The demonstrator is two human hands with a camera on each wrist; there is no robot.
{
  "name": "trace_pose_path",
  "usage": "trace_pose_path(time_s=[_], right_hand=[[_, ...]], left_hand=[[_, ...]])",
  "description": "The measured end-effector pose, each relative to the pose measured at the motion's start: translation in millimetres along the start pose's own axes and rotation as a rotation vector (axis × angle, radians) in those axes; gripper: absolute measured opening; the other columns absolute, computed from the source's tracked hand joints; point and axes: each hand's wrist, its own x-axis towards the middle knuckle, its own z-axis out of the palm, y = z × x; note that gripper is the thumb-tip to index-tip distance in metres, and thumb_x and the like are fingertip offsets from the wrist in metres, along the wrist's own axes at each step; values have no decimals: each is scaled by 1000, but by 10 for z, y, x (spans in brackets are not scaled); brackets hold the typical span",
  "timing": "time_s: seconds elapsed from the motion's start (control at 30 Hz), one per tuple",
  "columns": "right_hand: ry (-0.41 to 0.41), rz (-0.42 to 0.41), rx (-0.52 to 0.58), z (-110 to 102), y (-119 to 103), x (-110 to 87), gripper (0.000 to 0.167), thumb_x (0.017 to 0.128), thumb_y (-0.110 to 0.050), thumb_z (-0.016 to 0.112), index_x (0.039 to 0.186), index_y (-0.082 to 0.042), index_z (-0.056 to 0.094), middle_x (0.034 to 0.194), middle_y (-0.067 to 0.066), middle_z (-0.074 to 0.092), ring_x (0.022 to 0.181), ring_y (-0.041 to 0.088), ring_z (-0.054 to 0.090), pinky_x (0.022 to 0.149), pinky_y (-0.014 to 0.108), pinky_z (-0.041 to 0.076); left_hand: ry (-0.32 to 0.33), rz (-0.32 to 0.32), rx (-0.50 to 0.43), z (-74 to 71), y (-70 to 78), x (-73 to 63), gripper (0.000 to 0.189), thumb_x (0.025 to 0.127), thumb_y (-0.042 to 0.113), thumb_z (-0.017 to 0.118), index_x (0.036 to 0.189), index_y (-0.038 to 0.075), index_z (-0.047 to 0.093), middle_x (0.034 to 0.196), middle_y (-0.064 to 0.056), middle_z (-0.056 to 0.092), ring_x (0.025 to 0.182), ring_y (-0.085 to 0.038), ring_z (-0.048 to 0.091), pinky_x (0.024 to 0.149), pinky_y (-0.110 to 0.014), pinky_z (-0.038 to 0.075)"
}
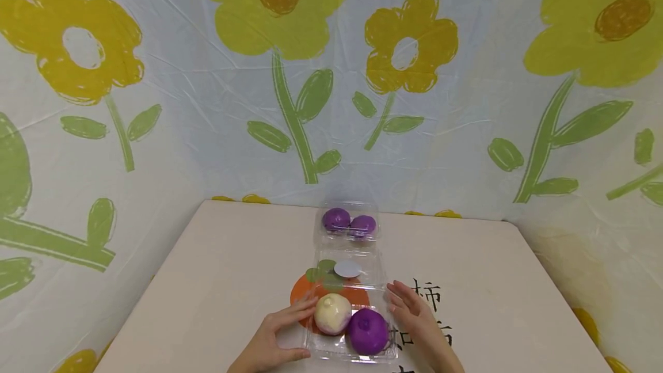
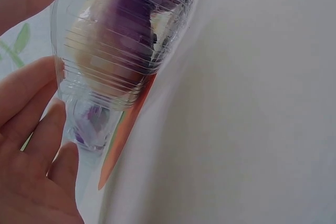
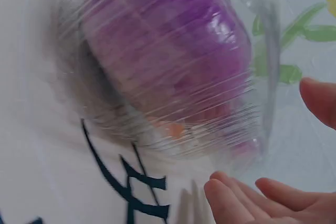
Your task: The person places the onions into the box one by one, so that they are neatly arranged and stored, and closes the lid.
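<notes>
A clear plastic clamshell box (image 1: 331,354) lies with its lid (image 1: 370,261) folded back, away from the person. Inside sit two round turnip-like vegetables: a cream one (image 1: 332,314) at left, purple underneath, and a purple one (image 1: 368,331) at right. At the box's left side is my left hand (image 1: 274,332), thumb and fingers spread. One of its fingertips (image 2: 52,66) meets the rim in the left wrist view. My right hand (image 1: 418,318) hovers by the right side with fingers extended. A gap shows between its fingertips (image 3: 218,187) and the box in the right wrist view.
Farther back stands another clear box (image 1: 346,239) holding two purple round vegetables. The pale table cover (image 1: 248,258) bears an orange persimmon print (image 1: 300,295) and black characters (image 1: 427,295). A flower-printed cloth (image 1: 440,160) hangs around the table's back and sides.
</notes>
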Motion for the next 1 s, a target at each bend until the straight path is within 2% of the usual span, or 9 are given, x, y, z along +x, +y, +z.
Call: trace_pose_path(time_s=[0.07,0.13,0.3,0.37,0.57,0.9,1.0], right_hand=[[-84,21,36,-21,47,3,70,98,-6,58,155,2,18,160,23,24,143,30,34,101,16,42],[-145,29,75,-42,90,4,72,98,-3,56,156,3,12,161,23,17,143,21,35,103,17,40],[-200,52,160,-68,164,21,73,99,0,53,157,2,10,162,22,13,134,1,44,106,17,38],[-207,75,182,-71,178,30,73,99,-1,53,157,0,10,163,20,14,133,0,44,106,17,38],[-267,110,238,-81,202,46,72,102,-6,49,158,-2,4,163,19,15,142,10,35,110,20,35],[-359,70,255,-110,256,35,65,105,-4,41,156,2,2,162,17,21,140,6,37,111,22,34],[-358,100,241,-117,255,29,65,106,-8,42,157,1,4,162,14,25,140,5,37,109,20,36]], left_hand=[[0,6,4,0,5,5,77,69,2,88,136,-8,53,144,-31,45,140,-45,35,119,-32,24],[-1,6,10,2,11,9,76,69,3,88,137,-8,53,144,-32,45,140,-45,35,119,-32,24],[1,1,24,9,16,5,75,69,3,88,136,-7,54,144,-30,46,139,-44,36,118,-31,25],[3,3,27,11,14,1,75,69,3,88,136,-7,55,143,-30,47,139,-44,36,118,-31,25],[5,-6,33,13,28,-14,74,69,3,88,135,-7,56,141,-28,51,138,-44,38,118,-31,26],[-8,-26,28,23,22,-42,74,68,1,89,134,-8,56,140,-29,51,137,-43,39,117,-30,26],[-21,-56,13,12,67,-38,73,70,3,88,135,-6,56,141,-27,51,138,-42,38,117,-28,26]])
